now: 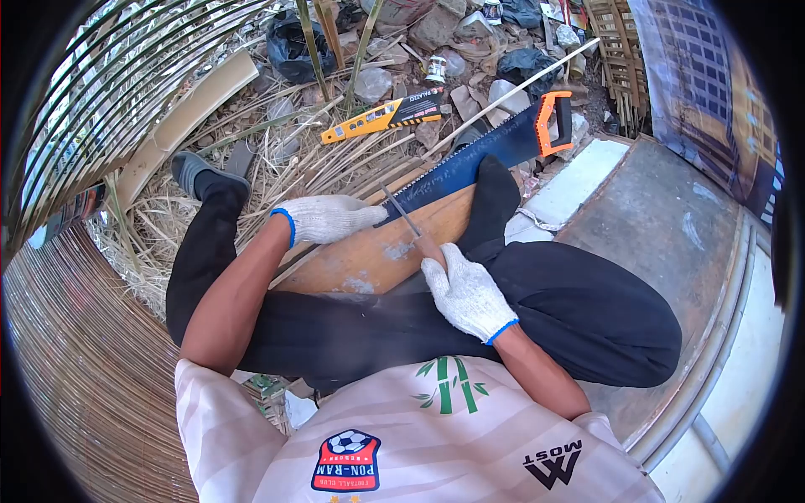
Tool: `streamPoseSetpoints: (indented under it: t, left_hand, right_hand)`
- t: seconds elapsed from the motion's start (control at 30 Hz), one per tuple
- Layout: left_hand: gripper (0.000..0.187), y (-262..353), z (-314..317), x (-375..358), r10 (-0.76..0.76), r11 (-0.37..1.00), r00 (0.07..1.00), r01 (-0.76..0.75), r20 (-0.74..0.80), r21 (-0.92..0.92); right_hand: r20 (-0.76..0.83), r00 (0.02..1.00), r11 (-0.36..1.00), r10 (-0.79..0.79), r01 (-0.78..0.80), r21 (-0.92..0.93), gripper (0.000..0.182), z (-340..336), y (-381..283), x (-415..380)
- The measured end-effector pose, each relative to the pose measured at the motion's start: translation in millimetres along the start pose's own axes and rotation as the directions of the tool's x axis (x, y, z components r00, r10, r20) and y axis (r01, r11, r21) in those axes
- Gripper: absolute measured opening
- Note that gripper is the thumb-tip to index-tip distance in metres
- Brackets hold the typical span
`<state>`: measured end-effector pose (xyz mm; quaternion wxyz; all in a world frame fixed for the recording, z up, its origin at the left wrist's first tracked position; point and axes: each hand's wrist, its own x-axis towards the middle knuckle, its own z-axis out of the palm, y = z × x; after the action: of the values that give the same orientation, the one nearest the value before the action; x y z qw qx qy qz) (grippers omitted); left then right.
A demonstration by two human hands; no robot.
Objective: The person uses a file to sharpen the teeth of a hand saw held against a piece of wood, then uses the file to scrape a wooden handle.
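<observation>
My left hand (327,220), in a white knitted glove with a blue cuff, has its fingers closed at the narrow tip of a hand saw (453,178). The saw has a dark blue blade with its teeth facing away from me and an orange and black handle at the upper right. In the same kind of glove, my right hand (466,293) is wrapped round the wooden handle of a thin metal file (402,211). The file's shaft crosses the blade near its tip. Beneath the blade lies a brown wooden board (360,261), with my dark-socked foot (495,189) against the saw.
A yellow and black saw sleeve (381,117) lies on straw and rubble beyond the saw. A long pale bamboo strip (528,81) runs diagonally past the blade. Woven bamboo strips (92,335) curve along the left. A worn brown panel (650,226) is at the right.
</observation>
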<state>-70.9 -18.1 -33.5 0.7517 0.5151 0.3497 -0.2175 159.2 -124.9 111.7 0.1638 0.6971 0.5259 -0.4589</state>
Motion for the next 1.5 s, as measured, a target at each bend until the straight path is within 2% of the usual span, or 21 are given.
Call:
streamPoseSetpoints:
  t: [0.2,0.3,0.5,0.6,0.7,0.8,0.9,1.0,1.07,1.23,1.3,1.4,1.5]
  left_hand:
    - [0.081,2,1,-4,0.117,0.991,0.992,-0.114,-0.044,0.064]
    - [0.079,5,2,-6,0.088,0.990,0.995,-0.082,-0.047,0.113]
    - [0.077,-9,9,8,0.155,0.974,0.984,-0.137,-0.090,0.179]
    - [0.079,7,4,-7,0.067,0.986,0.997,-0.059,-0.043,0.153]
    - [0.082,15,1,-13,0.049,0.987,0.999,-0.047,-0.015,0.153]
    - [0.084,2,7,-2,0.120,0.979,0.991,-0.107,-0.065,0.172]
    - [0.087,-1,10,4,0.094,0.988,0.994,-0.086,-0.061,0.126]
    - [0.093,-14,21,17,0.171,0.985,0.982,-0.169,-0.083,0.034]
    - [0.094,-19,23,21,0.158,0.987,0.985,-0.159,-0.066,-0.006]
    - [0.097,-19,26,17,0.094,0.992,0.993,-0.100,-0.078,-0.079]
    - [0.097,-26,30,23,0.090,0.989,0.993,-0.099,-0.080,-0.113]
    - [0.098,-19,27,16,0.012,0.989,0.999,-0.017,-0.034,-0.146]
    - [0.100,-8,20,4,-0.016,0.994,1.000,0.014,-0.019,-0.106]
  right_hand:
    - [0.025,0.999,0.999,0.030,-0.031,0.015,0.038,-3,-6,-2]
    - [0.008,1.000,1.000,0.009,-0.009,0.001,0.037,-1,-5,-2]
    - [0.015,0.999,1.000,0.031,-0.031,-0.003,0.037,-2,-7,-2]
    - [0.039,0.997,0.997,0.073,-0.074,0.002,0.037,-5,-9,-3]
    - [0.044,0.997,0.998,0.055,-0.054,-0.023,0.035,-2,-6,-2]
    - [0.047,0.999,0.998,0.003,0.000,-0.067,0.035,-7,-13,-5]
    - [0.076,0.997,0.997,0.014,-0.007,-0.083,0.036,-8,-14,-5]
    - [0.026,1.000,0.997,-0.004,0.006,-0.073,0.035,-7,-17,-7]
    - [-0.031,0.999,0.995,-0.036,0.033,-0.092,0.034,7,-5,-6]
    - [-0.077,0.997,0.999,0.004,-0.007,-0.045,0.036,6,-7,-6]
    - [-0.068,0.997,1.000,0.018,-0.020,-0.022,0.036,6,-6,-5]
    - [-0.023,0.998,0.998,0.064,-0.064,0.003,0.037,1,-9,-4]
    - [-0.009,0.998,0.998,0.060,-0.060,0.015,0.039,1,-5,-3]
